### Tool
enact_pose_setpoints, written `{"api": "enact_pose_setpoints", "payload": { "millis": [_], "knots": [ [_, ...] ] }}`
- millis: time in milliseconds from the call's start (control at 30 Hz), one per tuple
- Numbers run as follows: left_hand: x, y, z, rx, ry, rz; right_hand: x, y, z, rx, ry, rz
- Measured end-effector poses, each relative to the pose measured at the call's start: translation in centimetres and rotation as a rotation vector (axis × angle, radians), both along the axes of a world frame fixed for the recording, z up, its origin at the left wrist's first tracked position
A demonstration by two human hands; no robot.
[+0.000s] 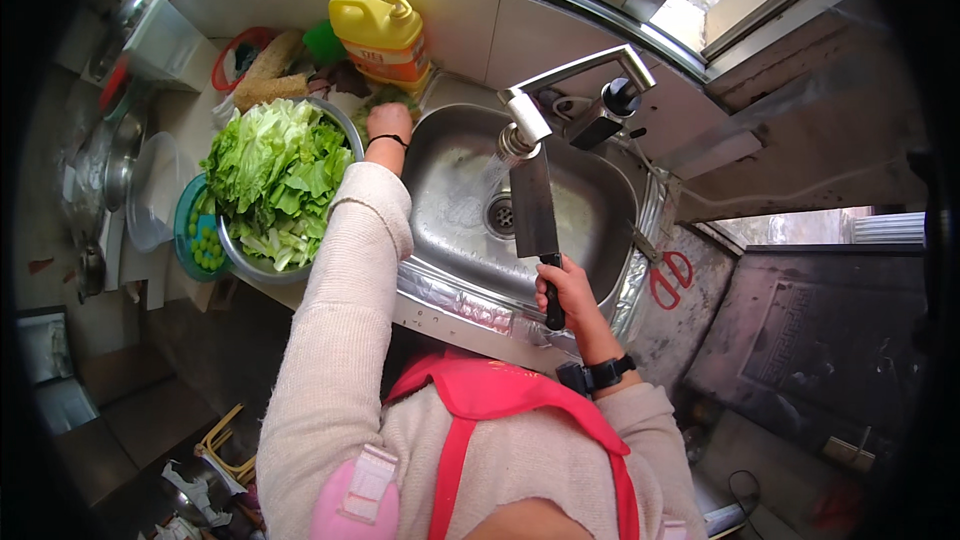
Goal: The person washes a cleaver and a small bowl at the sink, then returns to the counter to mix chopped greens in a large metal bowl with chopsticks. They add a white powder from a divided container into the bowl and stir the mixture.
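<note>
My right hand [562, 288] grips the black handle of a cleaver [530, 208], its broad blade held upright over the steel sink [435, 200] under running water from the angled faucet [525, 120]. My left hand [388, 122] reaches to the sink's back left corner, at a greenish scrubber [385, 98]; its fingertips are hidden. Beside that arm, a steel bowl [262, 270] is heaped with leafy lettuce [268, 170]. A teal basket [188, 215] with small green items sits partly behind the bowl.
A yellow jug [375, 35], loofahs [265, 80] and a red basket [228, 60] line the back wall. Red scissors [670, 278] lie right of the sink. A black appliance [568, 125] stands behind the faucet. A clear lid [150, 190] and steel pots [125, 140] are at left.
</note>
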State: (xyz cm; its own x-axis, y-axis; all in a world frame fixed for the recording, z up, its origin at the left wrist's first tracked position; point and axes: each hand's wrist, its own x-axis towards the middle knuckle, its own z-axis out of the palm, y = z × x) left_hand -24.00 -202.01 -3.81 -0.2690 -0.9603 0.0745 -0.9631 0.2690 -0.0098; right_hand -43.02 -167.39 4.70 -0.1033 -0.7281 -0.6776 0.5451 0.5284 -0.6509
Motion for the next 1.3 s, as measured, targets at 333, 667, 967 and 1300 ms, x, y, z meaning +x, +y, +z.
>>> {"api": "enact_pose_setpoints", "payload": {
  "millis": [333, 667, 967, 1300],
  "knots": [
    [-2.7, 9.4, 3.2, 0.135, 0.699, -0.141, 0.1, 0.2, 0.2, 0.002, -0.056, -0.030],
    [-7.1, 20.4, 3.6, 0.289, 0.922, -0.475, 1.5, -1.8, 0.5, -0.094, -0.132, 0.111],
    [-5.6, 20.8, 2.6, 0.164, 0.833, -0.728, 0.3, -2.6, 0.9, -0.093, -0.303, 0.057],
    [-4.8, 19.5, 4.1, 0.187, 0.792, -0.703, 0.0, -3.3, 1.4, -0.142, -0.302, 0.098]
  ]
}}
